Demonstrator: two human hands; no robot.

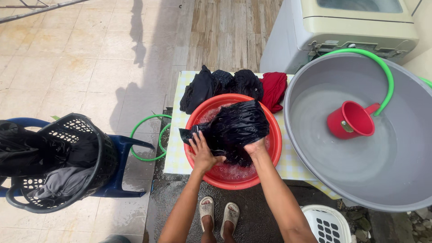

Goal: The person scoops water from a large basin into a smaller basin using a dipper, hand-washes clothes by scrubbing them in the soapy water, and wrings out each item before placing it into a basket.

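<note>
We press our left hand flat, fingers spread, on the edge of a wet black garment, while our right hand closes around the bunched cloth at its near side; the two hands sit close together but do not touch. The garment lies heaped in a red basin of soapy water, which stands on a low surface under a yellow checked cloth. Behind the basin, more dark clothes and a red garment are piled on the same cloth. To our right a large grey tub holds water and a floating red dipper, fed by a green hose; a washing machine stands behind it. To our left, a black laundry basket of dark clothes rests on a blue chair. A white basket sits by our right forearm, and our sandalled feet stand on wet ground.
</note>
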